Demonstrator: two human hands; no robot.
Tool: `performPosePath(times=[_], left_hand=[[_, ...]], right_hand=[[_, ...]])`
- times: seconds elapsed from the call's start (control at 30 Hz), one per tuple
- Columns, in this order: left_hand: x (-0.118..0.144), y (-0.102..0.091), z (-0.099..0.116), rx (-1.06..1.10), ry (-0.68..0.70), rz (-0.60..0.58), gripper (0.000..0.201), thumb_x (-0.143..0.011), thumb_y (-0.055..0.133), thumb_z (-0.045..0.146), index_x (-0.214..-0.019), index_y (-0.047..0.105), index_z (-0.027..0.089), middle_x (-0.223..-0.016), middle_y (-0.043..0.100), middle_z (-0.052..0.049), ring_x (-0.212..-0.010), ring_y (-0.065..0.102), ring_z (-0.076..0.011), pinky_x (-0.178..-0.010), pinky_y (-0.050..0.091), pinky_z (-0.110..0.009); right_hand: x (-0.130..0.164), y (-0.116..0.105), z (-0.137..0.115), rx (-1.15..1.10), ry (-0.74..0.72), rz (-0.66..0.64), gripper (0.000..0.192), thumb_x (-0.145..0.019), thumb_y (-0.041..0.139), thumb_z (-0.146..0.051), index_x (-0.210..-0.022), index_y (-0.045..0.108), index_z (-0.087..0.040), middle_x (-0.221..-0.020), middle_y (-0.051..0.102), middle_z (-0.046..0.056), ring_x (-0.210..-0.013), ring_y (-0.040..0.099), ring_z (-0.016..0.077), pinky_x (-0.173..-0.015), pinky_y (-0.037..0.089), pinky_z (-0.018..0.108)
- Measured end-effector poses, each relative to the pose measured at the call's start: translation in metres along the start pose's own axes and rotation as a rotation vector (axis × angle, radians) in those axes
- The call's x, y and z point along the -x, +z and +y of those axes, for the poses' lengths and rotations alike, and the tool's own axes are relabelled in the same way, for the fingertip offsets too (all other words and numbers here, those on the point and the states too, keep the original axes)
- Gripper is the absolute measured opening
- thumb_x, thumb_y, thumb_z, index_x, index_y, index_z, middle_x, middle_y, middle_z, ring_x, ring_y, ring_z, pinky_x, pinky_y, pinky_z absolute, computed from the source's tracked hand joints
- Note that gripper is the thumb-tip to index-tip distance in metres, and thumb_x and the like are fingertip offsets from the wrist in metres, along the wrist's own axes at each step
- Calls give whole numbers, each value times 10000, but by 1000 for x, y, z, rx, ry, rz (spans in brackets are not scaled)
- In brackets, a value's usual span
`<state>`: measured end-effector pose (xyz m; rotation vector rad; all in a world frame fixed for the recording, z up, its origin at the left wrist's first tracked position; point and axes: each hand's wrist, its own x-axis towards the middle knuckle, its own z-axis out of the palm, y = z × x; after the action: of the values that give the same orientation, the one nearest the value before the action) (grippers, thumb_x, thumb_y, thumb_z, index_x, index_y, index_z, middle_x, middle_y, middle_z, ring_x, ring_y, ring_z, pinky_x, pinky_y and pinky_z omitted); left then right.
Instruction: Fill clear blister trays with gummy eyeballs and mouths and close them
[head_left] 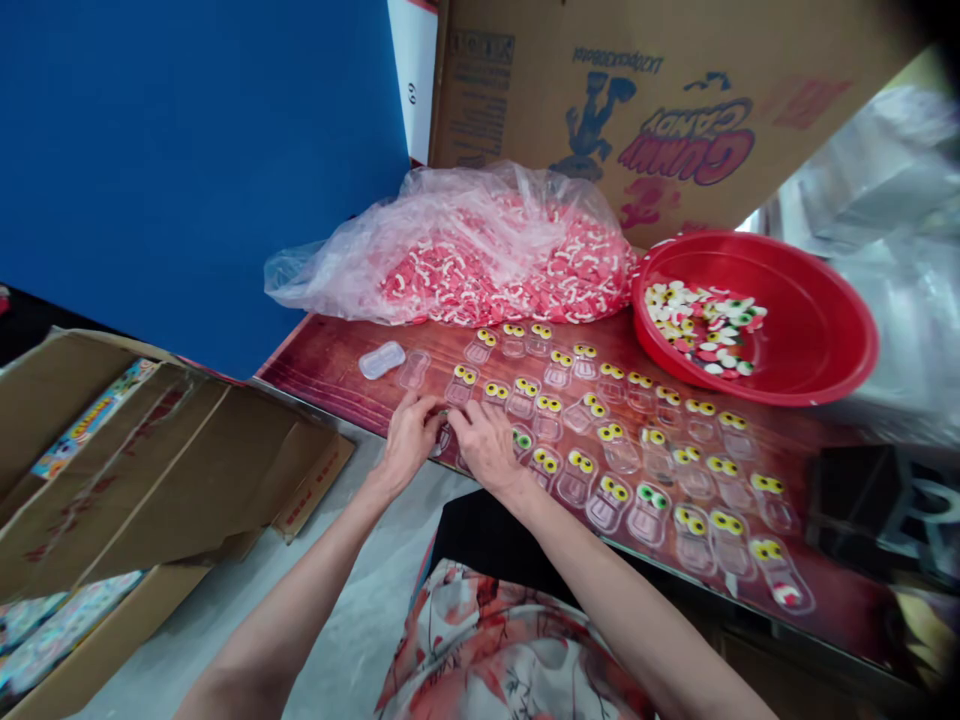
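At the table's near edge, my left hand has its thumb and fingers closed on the side of a small clear plastic tray. My right hand meets it from the other side, fingertips bent down over the tray's top end; they hide most of what they pinch. A bit of green shows between the fingertips. Rows of similar clear trays spread to the right, most bearing a pair of yellow gummy eyes. A tray with green eyes lies among them. Two trays without eyes lie beyond my left hand.
A plastic bag of red-and-white gummy pieces lies at the back. To its right stands a red basin with loose gummy eyes. A cardboard box and a blue panel rise behind. An open carton stands left.
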<state>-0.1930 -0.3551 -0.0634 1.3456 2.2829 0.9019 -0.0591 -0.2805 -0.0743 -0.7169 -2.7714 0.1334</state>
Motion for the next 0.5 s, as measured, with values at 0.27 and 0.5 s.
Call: performPosePath(times=[0.27,0.5], left_hand=[[6,2,-5,-13,46,-8,178,-887,543,201,-929,714,178,-923,641,-64,-834,623,-190,-794,491,-310],[9,3,-5,-44,59,9,229,-873,494,139,-978,691,190,-952,648,-66,-850,620,-193,-798,497,-309]], right_hand=[[7,-4,-6,23,-123,-29,205,-995,478,-164,-983,682,-176,-917,650,88,-868,562,221,-789,359,361],[-3,-6,-8,40,-97,-75,246,-1004,422,-156,-1016,667,-160,-948,642,117,-876,573,236,-786,372,386]])
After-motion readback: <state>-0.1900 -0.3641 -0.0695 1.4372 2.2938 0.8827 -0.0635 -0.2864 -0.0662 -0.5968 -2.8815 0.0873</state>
